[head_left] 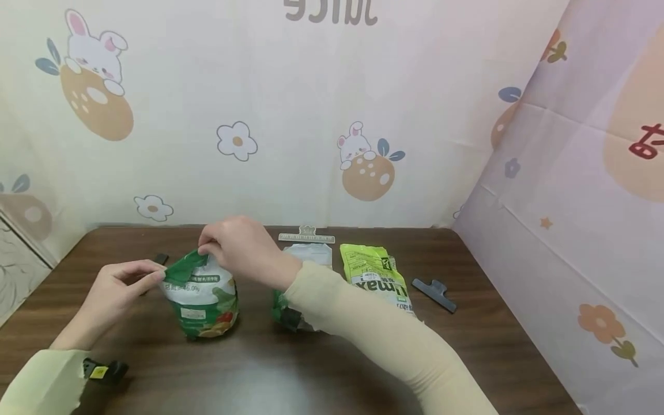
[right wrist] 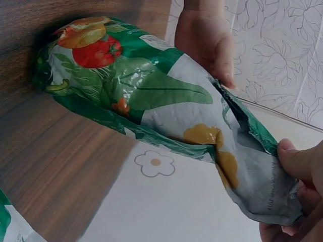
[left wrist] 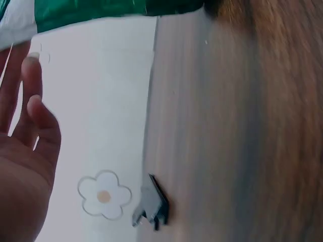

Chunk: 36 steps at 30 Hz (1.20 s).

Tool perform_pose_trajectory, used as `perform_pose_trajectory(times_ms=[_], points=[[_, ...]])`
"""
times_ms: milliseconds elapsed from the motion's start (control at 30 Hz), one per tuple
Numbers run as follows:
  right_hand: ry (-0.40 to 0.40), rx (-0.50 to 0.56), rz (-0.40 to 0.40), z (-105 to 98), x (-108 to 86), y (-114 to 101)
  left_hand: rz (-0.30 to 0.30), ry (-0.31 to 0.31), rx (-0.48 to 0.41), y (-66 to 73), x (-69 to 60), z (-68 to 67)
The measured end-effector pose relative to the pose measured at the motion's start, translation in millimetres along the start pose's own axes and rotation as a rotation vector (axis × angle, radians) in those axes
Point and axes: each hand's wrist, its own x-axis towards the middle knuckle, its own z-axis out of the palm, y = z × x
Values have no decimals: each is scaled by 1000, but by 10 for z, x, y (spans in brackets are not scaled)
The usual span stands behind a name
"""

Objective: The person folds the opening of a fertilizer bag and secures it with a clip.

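Note:
A green and white plastic food bag point(head_left: 202, 311) printed with vegetables stands on the table in the head view. My left hand point(head_left: 111, 288) pinches the left corner of its top edge between thumb and fingers. At the other corner of that edge, my right hand point(head_left: 244, 248) pinches the plastic. In the right wrist view the bag point(right wrist: 161, 85) bends near its top, and a slit shows along its upper edge. The right hand point(right wrist: 303, 186) grips the bag's end there. The left wrist view shows part of the left hand point(left wrist: 25, 141) below the bag point(left wrist: 96, 10).
Behind my right forearm lies another bag point(head_left: 311, 252), partly hidden, with a pale clip point(head_left: 307, 236) behind it. To its right are a lime-green bag point(head_left: 370, 268) and a dark grey clip point(head_left: 434, 295). A dark clip point(head_left: 161, 259) lies behind my left hand. Patterned cloth borders the table point(head_left: 425, 248).

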Motion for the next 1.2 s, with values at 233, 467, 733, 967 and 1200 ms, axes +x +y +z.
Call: perform_pose_trajectory(times_ms=[233,467,733,967,1200], points=[[8,113,39,60,-3,14,-94,-36,12,-170,-1,-157],[-2,150,69,63,-23,16,-278,-27,177,-416,172,-358],[-13,157,71,71,-27,15,-418,-50,297,-706,335,-505],[-6,173,79,94,-29,27,-467,-91,339,-792,374,-529],[1,195,74,94,-39,32,-505,-112,429,-861,372,-532]])
